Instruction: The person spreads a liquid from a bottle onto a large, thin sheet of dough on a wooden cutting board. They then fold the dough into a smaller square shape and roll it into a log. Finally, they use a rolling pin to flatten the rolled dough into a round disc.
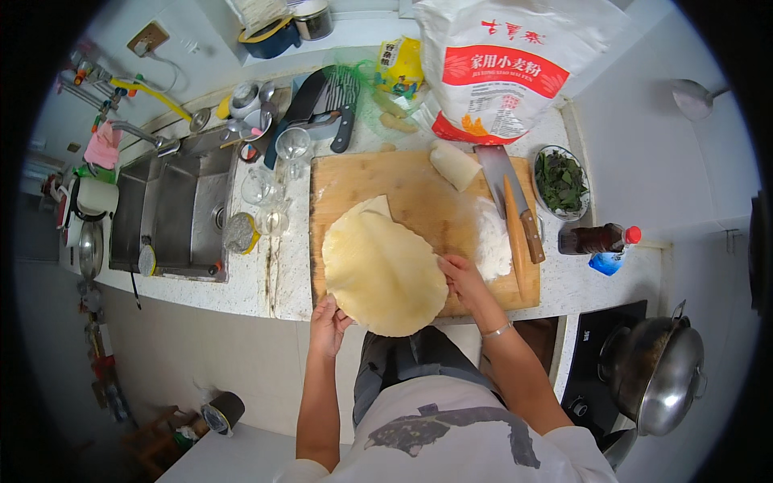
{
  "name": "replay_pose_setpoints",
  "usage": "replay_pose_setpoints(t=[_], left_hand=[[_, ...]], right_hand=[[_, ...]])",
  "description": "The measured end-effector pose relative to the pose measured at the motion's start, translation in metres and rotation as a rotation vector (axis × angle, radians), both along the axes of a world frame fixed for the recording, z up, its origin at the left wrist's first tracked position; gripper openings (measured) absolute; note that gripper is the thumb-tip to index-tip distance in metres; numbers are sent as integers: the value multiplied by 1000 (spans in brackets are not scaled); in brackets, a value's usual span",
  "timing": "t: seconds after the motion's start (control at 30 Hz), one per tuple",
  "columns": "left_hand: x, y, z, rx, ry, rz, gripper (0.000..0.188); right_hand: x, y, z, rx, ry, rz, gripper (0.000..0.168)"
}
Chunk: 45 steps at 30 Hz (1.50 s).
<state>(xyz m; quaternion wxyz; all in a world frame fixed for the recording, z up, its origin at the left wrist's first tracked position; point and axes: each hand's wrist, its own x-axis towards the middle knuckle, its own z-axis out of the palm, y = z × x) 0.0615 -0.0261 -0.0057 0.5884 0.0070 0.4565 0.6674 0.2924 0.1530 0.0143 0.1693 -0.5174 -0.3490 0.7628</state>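
Observation:
A wide, thin sheet of pale yellow dough [386, 271] lies partly on the wooden cutting board [416, 175], and its near edge hangs past the board's front. My left hand [329, 323] pinches the sheet's lower left rim. At its right rim, my right hand [464, 279] grips the dough between thumb and fingers. The far edge is folded into a small flap. A thick roll of dough [456, 166] rests at the board's back. To the right are a heap of white flour [492, 241], a tapered wooden rolling pin [513, 235] and a cleaver [501, 175] with a wooden handle.
A large flour bag [501, 72] stands behind the board. On the right are a bowl of green leaves [561, 182], a dark bottle [595, 239] and a lidded wok [655, 374] on the stove. Glass cups [259, 186] and a double sink [175, 211] are at left.

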Motion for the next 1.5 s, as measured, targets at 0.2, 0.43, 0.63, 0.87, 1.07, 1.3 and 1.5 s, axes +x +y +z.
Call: replay_pose_setpoints(t=[0.2,0.43,0.63,0.87,1.07,1.3,1.5], left_hand=[[18,54,26,-23,35,-4,27],[89,166,-18,-6,484,-365,19],[126,204,-22,-92,1296,-603,16],[141,206,-2,-165,895,-643,17],[97,200,7,-128,284,-587,20],[11,62,25,-100,236,-382,27],[-9,8,-9,-156,221,-165,24]], right_hand=[[51,-37,-25,15,-180,-231,20],[56,-54,-32,414,-341,-269,12],[79,-42,-15,302,-239,-295,11],[92,-26,-18,272,-225,-311,10],[70,13,-7,373,-269,-252,11],[26,65,-24,798,-569,29,17],[-14,98,-30,706,-710,284,19]])
